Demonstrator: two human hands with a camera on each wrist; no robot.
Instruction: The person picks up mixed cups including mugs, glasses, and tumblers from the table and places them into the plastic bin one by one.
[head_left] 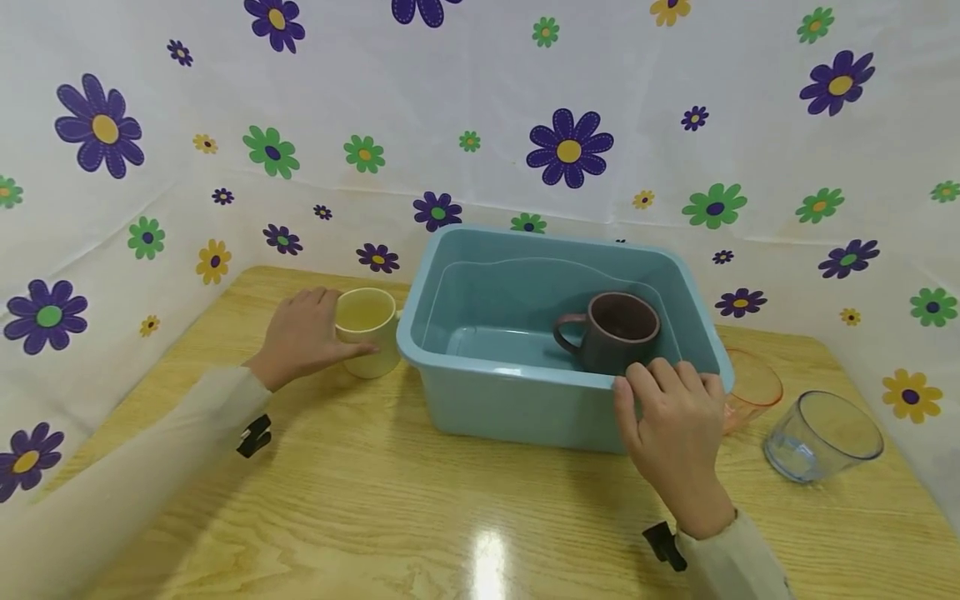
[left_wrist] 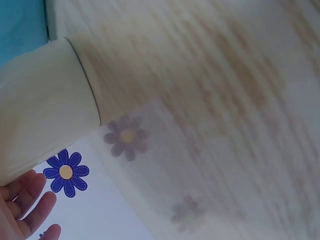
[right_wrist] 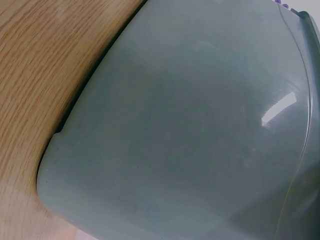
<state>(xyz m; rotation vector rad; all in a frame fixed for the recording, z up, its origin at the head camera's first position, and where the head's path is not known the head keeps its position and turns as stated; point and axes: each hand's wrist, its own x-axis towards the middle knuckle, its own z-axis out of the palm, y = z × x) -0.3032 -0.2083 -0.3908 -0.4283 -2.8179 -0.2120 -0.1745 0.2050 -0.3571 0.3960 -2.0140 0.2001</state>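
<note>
A left hand (head_left: 303, 333) curves its thumb and fingers around a pale yellow mug (head_left: 371, 325), while a right hand (head_left: 672, 417) grips the near rim of a blue tub (head_left: 517, 408), fingers hooked over the edge. The mug stands upright on a wooden table (head_left: 360, 508), just left of the tub, its handle turned right toward the tub wall; whether the two touch cannot be told. Bare tabletop runs left of the mug and across the near side, while a flowered cloth (head_left: 480, 83) rises close behind the tub's far edge. Inside the tub, a dark mug (head_left: 618, 337) sits at the right end, handle pointing left, with bare floor to its left. Beyond the tub's right wall, an orange-tinted glass (head_left: 753, 379) is partly hidden, and a clear bluish glass (head_left: 821, 437) stands nearer and farther right. The left forearm reaches in from the near left, thumb across the mug's near face and fingers at its far left side. The right forearm rises from the near right, the back of the hand showing, thumb against the tub's outer wall.
</note>
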